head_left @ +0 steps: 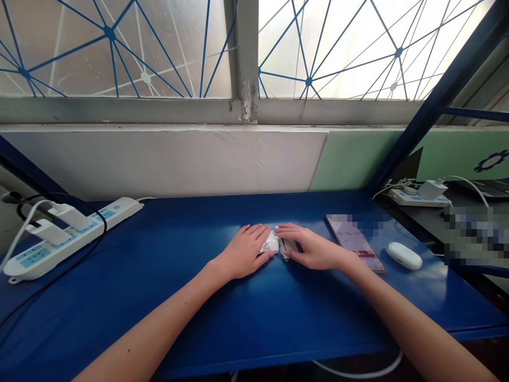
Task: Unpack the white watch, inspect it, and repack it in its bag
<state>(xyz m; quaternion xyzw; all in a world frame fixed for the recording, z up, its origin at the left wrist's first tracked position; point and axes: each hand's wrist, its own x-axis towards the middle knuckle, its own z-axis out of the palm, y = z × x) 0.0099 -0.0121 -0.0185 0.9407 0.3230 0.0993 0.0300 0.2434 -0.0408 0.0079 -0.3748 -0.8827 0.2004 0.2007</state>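
In the middle of the blue tabletop (167, 302) my two hands meet around a small white, shiny thing (270, 243) that looks like plastic. My left hand (250, 249) grips it from the left, fingers bent over the top and thumb at its near side. Opposite, my right hand (306, 246) has fingers and thumb round a whitish piece (289, 246) with a small loop at its near edge. Whether the two pieces are joined I cannot tell, because my fingers cover much of them.
Right of my hands lie a phone (356, 244) showing a timer and a white earbud case (404, 255). A white power strip (75, 236) with plugged-in chargers and a black cable (104, 228) takes up the left side. A wall and windows stand behind.
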